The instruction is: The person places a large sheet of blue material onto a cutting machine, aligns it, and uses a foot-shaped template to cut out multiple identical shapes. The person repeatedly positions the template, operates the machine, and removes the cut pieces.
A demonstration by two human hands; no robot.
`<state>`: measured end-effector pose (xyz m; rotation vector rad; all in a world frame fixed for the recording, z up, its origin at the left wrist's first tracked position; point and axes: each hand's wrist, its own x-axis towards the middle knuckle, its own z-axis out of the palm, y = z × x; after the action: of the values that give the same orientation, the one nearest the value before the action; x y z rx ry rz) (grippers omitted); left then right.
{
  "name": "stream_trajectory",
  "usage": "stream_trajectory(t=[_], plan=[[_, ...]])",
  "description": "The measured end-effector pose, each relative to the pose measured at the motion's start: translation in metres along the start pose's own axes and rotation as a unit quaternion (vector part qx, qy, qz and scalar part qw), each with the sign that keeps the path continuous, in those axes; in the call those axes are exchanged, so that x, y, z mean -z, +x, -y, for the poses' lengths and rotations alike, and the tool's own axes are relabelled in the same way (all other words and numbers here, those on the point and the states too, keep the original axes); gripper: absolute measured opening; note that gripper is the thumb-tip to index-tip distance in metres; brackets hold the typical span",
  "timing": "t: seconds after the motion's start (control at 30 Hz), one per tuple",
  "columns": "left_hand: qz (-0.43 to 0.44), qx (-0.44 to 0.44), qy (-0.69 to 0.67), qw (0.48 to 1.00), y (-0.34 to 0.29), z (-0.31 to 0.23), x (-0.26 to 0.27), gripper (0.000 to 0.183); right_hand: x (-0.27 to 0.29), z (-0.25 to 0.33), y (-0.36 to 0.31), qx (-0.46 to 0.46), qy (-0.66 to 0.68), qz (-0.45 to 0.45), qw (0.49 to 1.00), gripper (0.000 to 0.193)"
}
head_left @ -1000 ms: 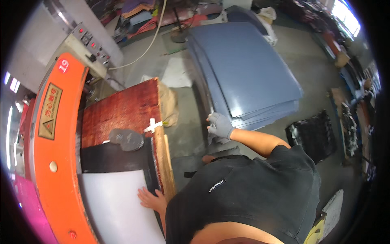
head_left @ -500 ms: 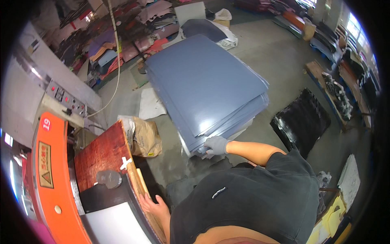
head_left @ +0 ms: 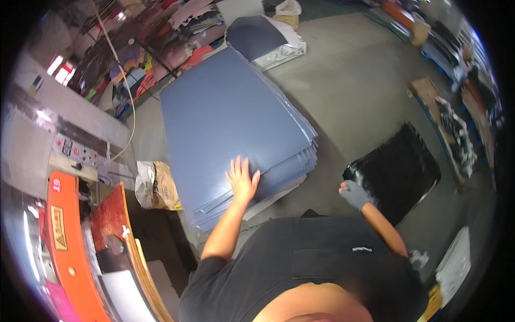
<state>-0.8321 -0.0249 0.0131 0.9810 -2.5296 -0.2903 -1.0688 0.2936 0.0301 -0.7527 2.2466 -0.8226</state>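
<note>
My bare left hand (head_left: 243,182) lies flat on the near part of a tall stack of blue-grey sheets (head_left: 225,112), its fingers spread. Several sheets at the stack's near edge are fanned out unevenly. To the right of the stack, my right hand (head_left: 354,195) wears a grey glove with bare fingertips. Its fingers are curled in, and nothing shows in them. Just beyond that hand is a shiny black wrapped bundle (head_left: 405,169) on the floor; whether the two touch I cannot tell.
At the left stands a machine with an orange front panel (head_left: 70,268), a red board (head_left: 110,217) and a white sheet (head_left: 124,292). A brown bag (head_left: 165,188) sits between machine and stack. Behind lies a wrapped dark pile (head_left: 257,37). A wooden pallet (head_left: 433,110) is at the right.
My left hand has left the board edge at the machine and come onto the blue-grey stack. My right hand has let go of the stack's near corner and moved right, beside the black bundle.
</note>
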Motion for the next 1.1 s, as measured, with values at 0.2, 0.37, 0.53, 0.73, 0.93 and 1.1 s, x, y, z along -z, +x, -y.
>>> stream_trajectory(t=[0.2,0.37,0.53,0.73,0.93,1.1], plan=[[0.128,0.153,0.118,0.973,0.101,-0.035,-0.058,0.065,0.048,-0.042,0.084,0.011,-0.001,0.017,1.000,0.036],[0.160,0.163,0.168,0.959,0.100,-0.025,-0.076,0.065,0.059,-0.085,0.168,0.023,-0.120,0.161,0.979,0.031],[0.165,0.154,0.172,0.959,0.103,-0.030,-0.071,0.069,0.130,-0.097,0.264,0.023,-0.191,0.195,0.962,0.033],[0.157,0.267,0.136,0.941,0.199,-0.072,-0.128,0.076,0.189,-0.102,0.391,-0.104,-0.116,0.150,0.976,0.027],[0.077,0.391,0.177,0.900,0.327,-0.105,-0.206,0.079,0.225,-0.098,0.567,0.020,-0.326,0.293,0.898,0.039],[0.067,0.427,0.224,0.873,0.346,-0.108,-0.212,0.079,0.263,-0.079,0.729,0.068,-0.396,0.183,0.897,0.043]])
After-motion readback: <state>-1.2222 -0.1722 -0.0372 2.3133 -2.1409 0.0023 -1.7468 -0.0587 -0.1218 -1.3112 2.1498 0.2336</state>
